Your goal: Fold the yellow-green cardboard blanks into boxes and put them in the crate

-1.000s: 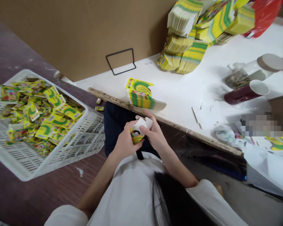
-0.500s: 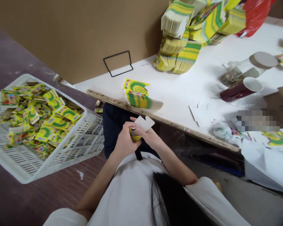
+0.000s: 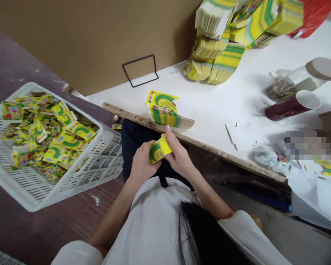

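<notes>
Over my lap, just short of the table edge, both hands are on a small yellow-and-green carton point(image 3: 156, 151). My left hand point(image 3: 142, 162) wraps around its left end, fingers closed. At the other end, my right hand point(image 3: 178, 154) has its thumb and fingers closed on the carton's upper flap. The printed side faces up, and what is inside it cannot be seen. Close in front, on the table, stands a stack of flat yellow-and-green cartons point(image 3: 164, 106).
A white plastic basket point(image 3: 49, 198) of filled cartons is at my left. Bundled flat cartons point(image 3: 223, 64) lean by a large brown cardboard box point(image 3: 93, 40) at the back. A maroon mug point(image 3: 287, 106), a clear jar point(image 3: 298, 79) and paper scraps point(image 3: 239, 134) lie to the right.
The white flaps that stuck up between my hands no longer show. The carton's printed face has turned upward, and my right hand has shifted up onto its flap end.
</notes>
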`<action>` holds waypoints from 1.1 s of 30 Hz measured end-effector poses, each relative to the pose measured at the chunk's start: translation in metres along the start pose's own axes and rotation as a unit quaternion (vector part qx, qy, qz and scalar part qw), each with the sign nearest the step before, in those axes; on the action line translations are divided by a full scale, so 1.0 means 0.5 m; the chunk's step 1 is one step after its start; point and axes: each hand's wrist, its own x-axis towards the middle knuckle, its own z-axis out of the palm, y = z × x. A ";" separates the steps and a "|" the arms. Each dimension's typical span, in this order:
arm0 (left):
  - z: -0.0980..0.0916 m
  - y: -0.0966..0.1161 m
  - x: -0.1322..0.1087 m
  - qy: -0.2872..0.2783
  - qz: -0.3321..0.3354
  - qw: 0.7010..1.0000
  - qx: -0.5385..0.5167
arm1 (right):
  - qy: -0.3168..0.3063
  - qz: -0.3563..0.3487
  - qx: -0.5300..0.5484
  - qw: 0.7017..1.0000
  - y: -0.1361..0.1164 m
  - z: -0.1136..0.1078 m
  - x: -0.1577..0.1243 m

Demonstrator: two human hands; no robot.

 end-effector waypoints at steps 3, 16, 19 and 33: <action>-0.022 -0.005 0.011 -0.001 0.036 0.999 0.036 | -0.093 -0.034 -0.041 0.994 0.002 -0.021 0.006; -0.054 0.015 0.042 -0.049 0.086 0.993 0.063 | -0.128 -0.073 -0.108 0.983 -0.005 -0.040 0.005; -0.063 0.020 0.041 -0.071 0.089 0.992 0.055 | -0.118 -0.099 -0.104 0.983 -0.002 -0.045 0.005; -0.048 0.031 0.038 -0.055 0.069 0.992 0.095 | -0.110 -0.060 -0.076 0.989 -0.005 -0.034 0.001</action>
